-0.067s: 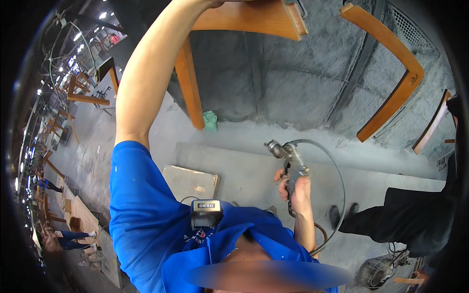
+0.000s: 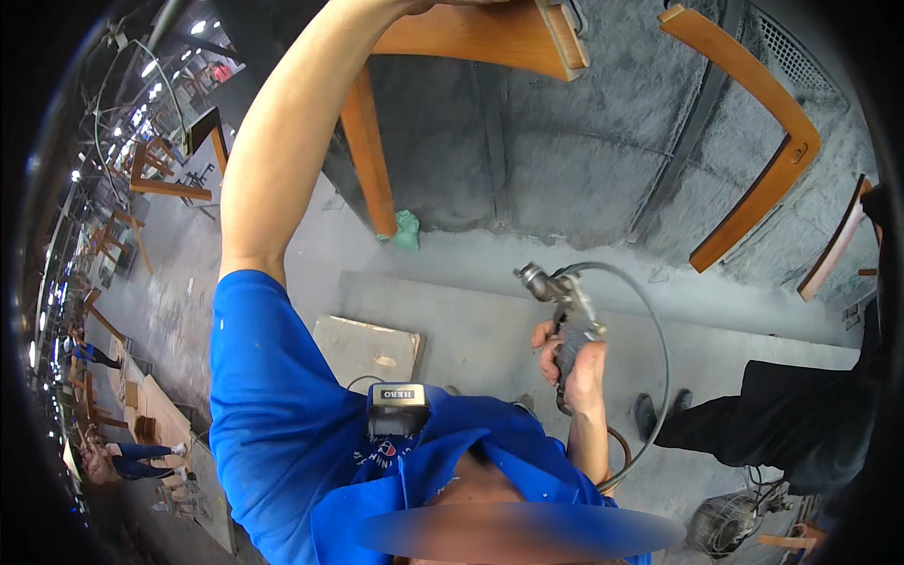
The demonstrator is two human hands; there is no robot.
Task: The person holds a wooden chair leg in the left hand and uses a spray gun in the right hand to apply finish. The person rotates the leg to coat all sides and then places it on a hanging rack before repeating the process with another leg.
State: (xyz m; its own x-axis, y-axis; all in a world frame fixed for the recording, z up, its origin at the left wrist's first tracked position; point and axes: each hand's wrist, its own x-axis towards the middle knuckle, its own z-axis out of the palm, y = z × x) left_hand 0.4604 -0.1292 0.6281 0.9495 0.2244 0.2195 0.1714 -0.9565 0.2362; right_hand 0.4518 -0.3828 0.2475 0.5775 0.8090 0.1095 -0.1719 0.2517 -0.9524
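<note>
My left arm reaches up to the top edge of the view, where my left hand point(image 2: 411, 6) is at the upper side of an orange-brown wooden chair frame point(image 2: 471, 36) and grips it; its fingers are mostly cut off. One leg of that frame hangs down beside my forearm. Low on the right, my right hand point(image 2: 576, 369) is closed round the handle of a metal spray gun point(image 2: 568, 306). The gun's nozzle points up and left, and a grey hose point(image 2: 650, 320) loops from it to the right and down.
Another angled wooden frame point(image 2: 786, 155) hangs at upper right before a grey, dusty booth wall point(image 2: 584, 141). A green cloth point(image 2: 406, 231) lies at the wall's foot. A flat board point(image 2: 372, 353) is on the floor. At right stands a person in dark trousers point(image 2: 730, 424), near a round machine point(image 2: 723, 525).
The held chair frame has swung slightly, its leg end rising a little. The spray gun has shifted slightly right and tilted in my right hand.
</note>
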